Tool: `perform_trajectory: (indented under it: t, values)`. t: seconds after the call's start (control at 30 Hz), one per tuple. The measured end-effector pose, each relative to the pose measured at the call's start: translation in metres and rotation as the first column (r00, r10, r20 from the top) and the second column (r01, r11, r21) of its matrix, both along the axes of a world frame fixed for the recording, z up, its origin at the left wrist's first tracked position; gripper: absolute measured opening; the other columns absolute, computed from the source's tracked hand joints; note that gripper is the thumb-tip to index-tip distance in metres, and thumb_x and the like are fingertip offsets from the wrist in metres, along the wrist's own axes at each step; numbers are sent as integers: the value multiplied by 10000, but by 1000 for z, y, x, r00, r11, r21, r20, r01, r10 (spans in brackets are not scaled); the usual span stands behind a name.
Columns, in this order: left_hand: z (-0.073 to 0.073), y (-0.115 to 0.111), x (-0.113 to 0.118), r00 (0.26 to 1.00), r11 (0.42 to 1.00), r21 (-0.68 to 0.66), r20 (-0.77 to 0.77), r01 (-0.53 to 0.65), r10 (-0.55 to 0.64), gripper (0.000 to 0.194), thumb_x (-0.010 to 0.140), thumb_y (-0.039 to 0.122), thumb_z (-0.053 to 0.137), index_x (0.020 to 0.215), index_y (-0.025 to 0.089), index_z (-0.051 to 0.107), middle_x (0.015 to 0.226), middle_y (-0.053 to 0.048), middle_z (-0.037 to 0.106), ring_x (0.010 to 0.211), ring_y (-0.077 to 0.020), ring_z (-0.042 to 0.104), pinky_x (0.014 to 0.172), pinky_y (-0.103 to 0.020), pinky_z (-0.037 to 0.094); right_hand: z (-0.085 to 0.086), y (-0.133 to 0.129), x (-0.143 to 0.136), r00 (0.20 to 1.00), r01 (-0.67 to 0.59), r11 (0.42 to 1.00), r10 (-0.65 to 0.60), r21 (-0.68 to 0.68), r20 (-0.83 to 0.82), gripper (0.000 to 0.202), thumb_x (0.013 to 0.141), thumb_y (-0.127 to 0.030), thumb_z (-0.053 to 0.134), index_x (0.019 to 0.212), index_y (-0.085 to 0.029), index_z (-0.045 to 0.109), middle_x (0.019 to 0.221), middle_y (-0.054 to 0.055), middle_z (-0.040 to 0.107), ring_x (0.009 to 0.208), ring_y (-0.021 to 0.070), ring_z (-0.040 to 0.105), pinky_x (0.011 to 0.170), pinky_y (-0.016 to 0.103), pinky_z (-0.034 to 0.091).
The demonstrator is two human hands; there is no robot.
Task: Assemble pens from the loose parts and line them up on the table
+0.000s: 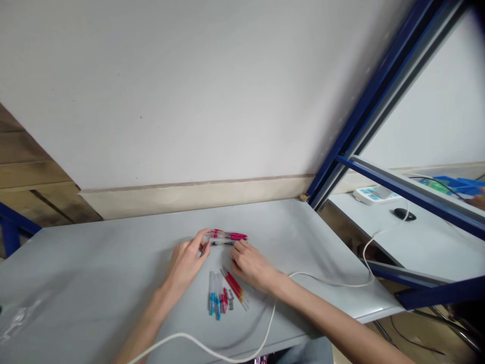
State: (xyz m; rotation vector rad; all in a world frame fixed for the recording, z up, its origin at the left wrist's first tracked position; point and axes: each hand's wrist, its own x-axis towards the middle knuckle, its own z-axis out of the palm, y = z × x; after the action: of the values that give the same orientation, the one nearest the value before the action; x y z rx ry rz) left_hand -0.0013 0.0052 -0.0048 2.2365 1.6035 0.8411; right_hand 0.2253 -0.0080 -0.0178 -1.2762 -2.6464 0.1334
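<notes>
A slim dark pen [223,243] lies level between my two hands, just above the table. At its left end, the thumb and fingers of my left hand [192,251] are curled in, close to the clear ends of several pink pens [233,235]. My right hand [249,260] is closed round the dark pen's right end, which the fingers hide. Nearer to me lie clear pen barrels with blue grips [215,298], red refills [233,283], small pink pen parts [224,301] and small grey pieces [231,299].
A white cable [182,334] loops across the front of the grey table [113,273] and off to the right. Crumpled clear plastic [18,318] sits at the left. Beyond a blue metal frame [341,136] are a power strip [373,195] and a black mouse [404,214].
</notes>
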Motion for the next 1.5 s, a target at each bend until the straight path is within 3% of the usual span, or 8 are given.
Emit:
perform_trajectory:
  t: [0.17,0.33,0.6,0.77,0.93,1.33,1.43,1.5]
  values:
    - [-5,19,18,965,971,195,196,137,-175,216,1011,288,491,1146,240,653,1046,-42,703,953,-174,673,876,-283,506,21,36,20,849,108,950,-242,-294,-469,95,809,-151,584,716,-165,590,716,5,583,651,135,503,645,254,400]
    - [-20,13,34,948,954,209,191,215,-255,260,1039,241,425,1200,224,629,1087,-69,661,1016,-185,644,895,-301,509,14,53,36,591,-39,832,-428,-554,-684,232,841,-325,597,702,-142,629,636,-13,550,600,113,467,591,234,370]
    - [-32,-4,39,956,959,97,102,267,-277,175,1039,314,465,1087,222,605,1022,-34,662,868,-164,650,790,-289,504,4,39,27,336,-147,738,-589,-658,-735,386,847,-502,684,691,-155,620,494,-55,443,430,65,298,433,227,212]
    - [-26,-4,38,953,958,75,104,276,-283,208,1050,328,425,1081,217,597,1011,-45,665,879,-167,645,807,-291,501,1,37,23,197,-200,720,-635,-665,-747,343,843,-482,699,751,-168,596,563,3,621,385,83,435,378,208,218]
    - [-22,-5,36,949,952,89,90,293,-301,195,1048,312,420,1045,211,587,965,-43,669,867,-171,645,797,-286,498,0,36,21,72,-220,774,-594,-594,-801,307,835,-437,724,904,-183,565,690,32,708,486,140,606,416,209,376]
    - [-25,-4,35,940,946,63,109,317,-322,181,1042,312,447,1041,215,600,942,-27,696,835,-157,658,776,-266,492,1,34,18,-43,-263,796,-574,-545,-818,307,842,-414,730,943,-215,519,800,40,743,629,183,709,613,294,556]
    - [-30,-4,35,946,959,49,157,278,-282,205,1039,347,453,1070,220,611,974,-39,715,841,-165,676,782,-272,508,3,32,18,21,-277,795,-557,-540,-830,295,854,-428,721,956,-220,539,811,35,743,658,185,710,679,328,571]
    - [-34,-3,35,950,972,36,206,233,-235,209,1031,362,471,1101,226,614,1003,-41,724,855,-170,688,791,-275,518,4,29,17,142,-279,806,-504,-523,-852,270,858,-429,719,939,-206,591,836,45,738,733,192,711,719,328,563]
